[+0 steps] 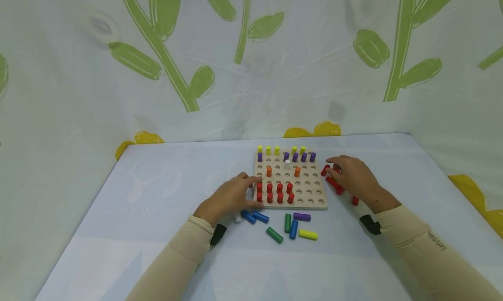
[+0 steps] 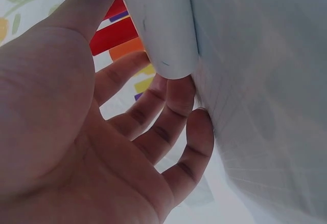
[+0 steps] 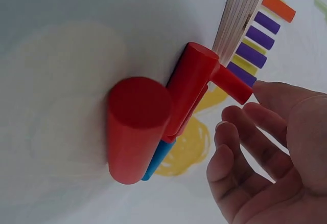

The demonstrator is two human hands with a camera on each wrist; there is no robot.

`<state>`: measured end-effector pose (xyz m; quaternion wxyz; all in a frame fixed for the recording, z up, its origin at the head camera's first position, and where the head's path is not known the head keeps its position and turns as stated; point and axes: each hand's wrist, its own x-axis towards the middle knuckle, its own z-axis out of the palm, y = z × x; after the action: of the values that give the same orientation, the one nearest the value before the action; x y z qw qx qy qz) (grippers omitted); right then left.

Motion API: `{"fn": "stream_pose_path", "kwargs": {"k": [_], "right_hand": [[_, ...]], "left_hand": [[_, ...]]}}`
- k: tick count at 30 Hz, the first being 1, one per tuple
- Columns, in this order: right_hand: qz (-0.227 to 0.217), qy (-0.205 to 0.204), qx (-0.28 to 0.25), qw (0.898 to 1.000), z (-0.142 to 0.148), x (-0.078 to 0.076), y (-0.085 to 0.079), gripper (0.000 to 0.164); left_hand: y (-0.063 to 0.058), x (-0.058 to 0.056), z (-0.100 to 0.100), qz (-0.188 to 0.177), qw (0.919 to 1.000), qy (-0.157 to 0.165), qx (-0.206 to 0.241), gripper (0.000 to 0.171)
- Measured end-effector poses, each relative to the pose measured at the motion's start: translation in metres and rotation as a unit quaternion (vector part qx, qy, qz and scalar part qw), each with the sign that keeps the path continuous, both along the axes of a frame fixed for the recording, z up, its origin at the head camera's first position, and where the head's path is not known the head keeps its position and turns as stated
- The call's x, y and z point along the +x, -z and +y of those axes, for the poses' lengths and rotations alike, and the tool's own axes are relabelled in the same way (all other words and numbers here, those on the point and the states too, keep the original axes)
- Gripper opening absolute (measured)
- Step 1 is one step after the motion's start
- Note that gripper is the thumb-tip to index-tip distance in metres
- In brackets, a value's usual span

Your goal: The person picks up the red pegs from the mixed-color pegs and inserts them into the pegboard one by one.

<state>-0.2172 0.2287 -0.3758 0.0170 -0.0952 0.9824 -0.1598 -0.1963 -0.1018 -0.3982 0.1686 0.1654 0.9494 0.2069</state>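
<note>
A wooden pegboard (image 1: 304, 196) lies on the table with red, orange, purple, yellow and white pegs standing in it. My left hand (image 1: 229, 196) is at its left front corner, fingers loosely bent, thumb beside the front red pegs (image 1: 269, 198). In the left wrist view a white peg (image 2: 163, 24) partly covers those fingertips. Over loose red pegs (image 1: 332, 182) right of the board hovers my right hand (image 1: 355, 179), its fingers relaxed and apart. Its thumb tip is right at the end of one lying red peg (image 3: 234, 85) in the right wrist view.
In front of the board lie blue pegs (image 1: 261, 217), green pegs (image 1: 274, 234), a purple peg (image 1: 301, 217) and a yellow peg (image 1: 308, 234). A blue peg (image 3: 158, 160) shows behind the loose red ones. Leaf-patterned cloth (image 1: 259, 96) rises behind the table.
</note>
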Motion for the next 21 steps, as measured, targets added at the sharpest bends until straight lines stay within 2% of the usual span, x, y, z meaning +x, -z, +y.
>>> {"fn": "stream_pose_path", "kwargs": {"k": [8, 15, 21], "right_hand": [[-0.006, -0.008, -0.005, 1.0, -0.0019, -0.0044, 0.0026, 0.036], [0.015, -0.023, 0.001, 1.0, -0.0021, -0.0066, 0.0046, 0.031], [0.011, -0.021, 0.004, 1.0, -0.0028, -0.0061, 0.0054, 0.031]], "left_hand": [[0.0002, 0.0014, -0.0003, -0.003, 1.0, -0.002, 0.004, 0.083], [-0.0011, 0.0022, -0.0002, 0.002, 1.0, 0.001, 0.006, 0.083], [0.0005, 0.0022, -0.0003, 0.004, 1.0, 0.002, 0.004, 0.083]]}}
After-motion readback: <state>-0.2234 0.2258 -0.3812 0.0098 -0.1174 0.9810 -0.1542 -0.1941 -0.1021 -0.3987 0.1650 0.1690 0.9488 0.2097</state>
